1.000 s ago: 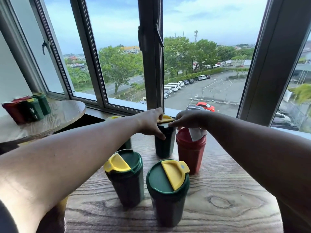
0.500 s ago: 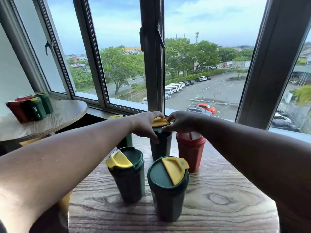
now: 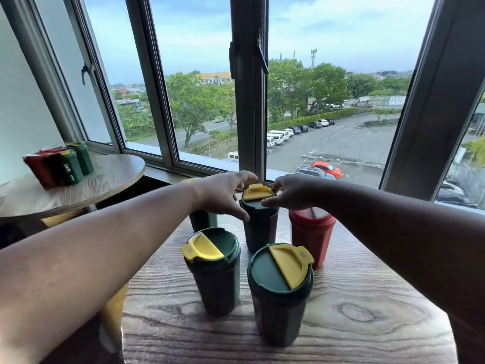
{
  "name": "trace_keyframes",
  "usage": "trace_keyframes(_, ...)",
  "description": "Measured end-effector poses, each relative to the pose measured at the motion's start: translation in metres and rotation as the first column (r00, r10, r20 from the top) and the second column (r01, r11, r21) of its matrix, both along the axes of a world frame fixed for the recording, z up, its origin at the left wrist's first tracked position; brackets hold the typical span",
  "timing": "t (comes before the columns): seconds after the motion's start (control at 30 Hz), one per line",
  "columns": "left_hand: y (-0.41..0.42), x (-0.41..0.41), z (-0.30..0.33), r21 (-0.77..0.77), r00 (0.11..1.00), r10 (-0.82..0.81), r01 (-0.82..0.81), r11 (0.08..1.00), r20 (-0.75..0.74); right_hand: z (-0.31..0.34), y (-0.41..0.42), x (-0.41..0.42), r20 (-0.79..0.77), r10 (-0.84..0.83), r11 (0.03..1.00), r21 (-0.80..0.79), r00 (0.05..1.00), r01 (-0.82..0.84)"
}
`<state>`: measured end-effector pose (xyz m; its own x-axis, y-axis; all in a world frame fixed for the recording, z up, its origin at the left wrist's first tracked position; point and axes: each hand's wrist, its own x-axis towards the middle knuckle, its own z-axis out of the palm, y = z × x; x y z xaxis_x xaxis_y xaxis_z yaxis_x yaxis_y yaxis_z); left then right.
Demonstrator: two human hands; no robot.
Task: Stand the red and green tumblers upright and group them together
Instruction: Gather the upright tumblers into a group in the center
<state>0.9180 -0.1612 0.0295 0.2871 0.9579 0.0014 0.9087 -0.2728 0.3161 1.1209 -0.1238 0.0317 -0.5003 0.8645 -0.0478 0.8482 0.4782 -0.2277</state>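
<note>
Several tumblers stand upright, grouped on the round wooden table (image 3: pixel 354 311). Two green tumblers with yellow flaps are nearest me, one at the front left (image 3: pixel 212 271) and one at the front right (image 3: pixel 280 295). Behind them stands a third green tumbler (image 3: pixel 259 229), with a red tumbler (image 3: pixel 311 240) to its right. A fourth green tumbler (image 3: pixel 203 219) is partly hidden behind my left hand (image 3: pixel 223 195). That hand wraps the third tumbler's lid from the left, and my right hand (image 3: pixel 291 193) pinches it from the right.
A second round table (image 3: pixel 105 179) at the left carries several red and green tumblers (image 3: pixel 60 166) lying on their sides. Window frames (image 3: pixel 249 101) rise just behind the tables. Something yellow (image 3: pixel 112 311) sits below the near table's left edge.
Both hands stay on the back green tumbler's lid. Its yellow flap shows more between my fingers now. The view has tilted up slightly.
</note>
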Motion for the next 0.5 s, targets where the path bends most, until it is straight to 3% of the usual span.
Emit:
trace_keyframes(0.27,-0.015,-0.086,0.015,0.287,0.998,0.068,-0.070,0.955,0.018,0.018,0.006,-0.034,0.031,-0.047,0.986,0.163,0.998,0.041)
trace_keyframes(0.37,-0.005,-0.118,0.003,0.248,0.993,0.118,-0.116,0.962,0.008,0.021,0.009,-0.062,-0.013,0.003,0.987,0.159,1.000,-0.001)
trace_keyframes(0.5,0.011,-0.139,-0.016,0.117,0.985,0.142,-0.153,0.981,0.098,0.017,0.007,-0.104,0.039,0.052,0.991,0.122,0.998,-0.057)
